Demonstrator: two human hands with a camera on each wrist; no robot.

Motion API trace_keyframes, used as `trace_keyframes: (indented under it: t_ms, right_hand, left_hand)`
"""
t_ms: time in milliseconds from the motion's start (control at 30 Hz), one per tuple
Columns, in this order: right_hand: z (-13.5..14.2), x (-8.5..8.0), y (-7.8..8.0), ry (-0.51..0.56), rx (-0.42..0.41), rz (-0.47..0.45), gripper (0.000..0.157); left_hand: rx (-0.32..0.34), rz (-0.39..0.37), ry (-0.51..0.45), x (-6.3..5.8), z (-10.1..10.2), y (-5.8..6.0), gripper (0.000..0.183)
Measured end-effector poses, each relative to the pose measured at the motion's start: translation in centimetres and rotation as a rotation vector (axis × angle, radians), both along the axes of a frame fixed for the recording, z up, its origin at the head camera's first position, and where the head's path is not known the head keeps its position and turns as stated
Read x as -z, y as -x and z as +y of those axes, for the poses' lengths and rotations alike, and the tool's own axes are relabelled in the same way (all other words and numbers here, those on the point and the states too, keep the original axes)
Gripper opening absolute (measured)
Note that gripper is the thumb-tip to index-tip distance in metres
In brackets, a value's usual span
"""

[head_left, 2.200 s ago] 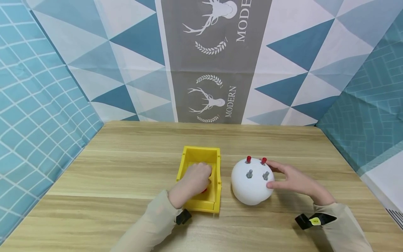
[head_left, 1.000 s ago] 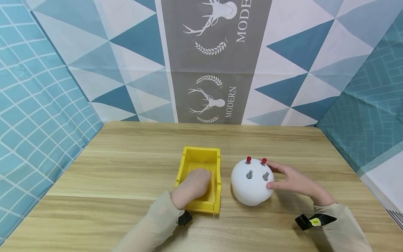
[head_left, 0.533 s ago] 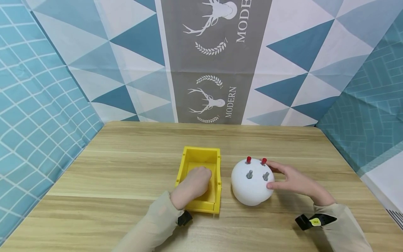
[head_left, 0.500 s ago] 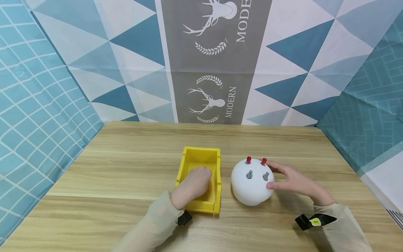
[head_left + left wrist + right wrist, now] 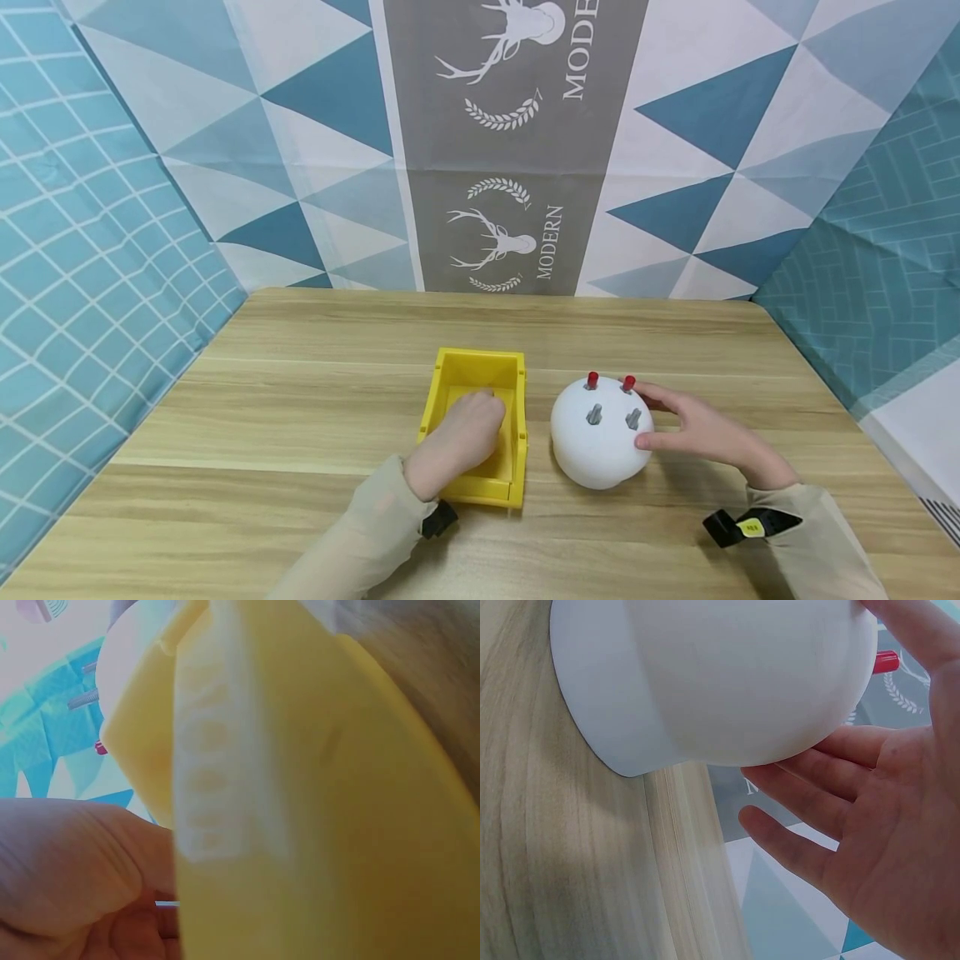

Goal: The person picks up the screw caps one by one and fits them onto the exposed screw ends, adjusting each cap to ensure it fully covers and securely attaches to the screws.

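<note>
In the head view a white, rounded body (image 5: 596, 450) stands on the table. Two grey posts (image 5: 595, 415) stick up from its near part, and two red-tipped posts (image 5: 592, 381) are at its back. My right hand (image 5: 693, 429) holds its right side, thumb in front and fingers behind; the right wrist view shows fingertips against the white wall (image 5: 742, 682). Inside the yellow bin (image 5: 480, 492), my left hand (image 5: 465, 429) is lowered with fingers bent. The bin's wall (image 5: 247, 900) hides most of those fingers in the left wrist view, so anything between them is hidden.
A wooden table (image 5: 300, 400) bears both things, the bin just left of the white body. Patterned cloth (image 5: 315, 150) hangs behind the table. Black wrist straps (image 5: 750, 527) are worn on both arms.
A red bit seen under my left hand 2.2 s ago no longer shows. That hand has shifted only slightly within the bin. My right hand and the white body have stayed put.
</note>
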State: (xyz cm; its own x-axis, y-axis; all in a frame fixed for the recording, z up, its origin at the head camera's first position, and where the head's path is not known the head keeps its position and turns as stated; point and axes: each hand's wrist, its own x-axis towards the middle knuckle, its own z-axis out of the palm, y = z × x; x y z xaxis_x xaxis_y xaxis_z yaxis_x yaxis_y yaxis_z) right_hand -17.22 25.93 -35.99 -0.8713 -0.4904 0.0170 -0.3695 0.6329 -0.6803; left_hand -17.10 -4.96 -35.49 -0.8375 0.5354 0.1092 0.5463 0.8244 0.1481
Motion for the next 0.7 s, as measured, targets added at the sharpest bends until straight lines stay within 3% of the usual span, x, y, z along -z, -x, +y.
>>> trace_keyframes:
  t_ms: [367,700]
  right_hand:
    - [-0.1,0.0,0.1,0.01,-0.013,-0.01,0.069]
    - [-0.1,0.0,0.2,0.019,-0.02,-0.014,0.069]
  left_hand:
    - [0.011,0.042,-0.007,-0.6,0.0,-0.2,0.016]
    - [0.031,0.077,-0.046,-1.9,0.3,-0.1,0.014]
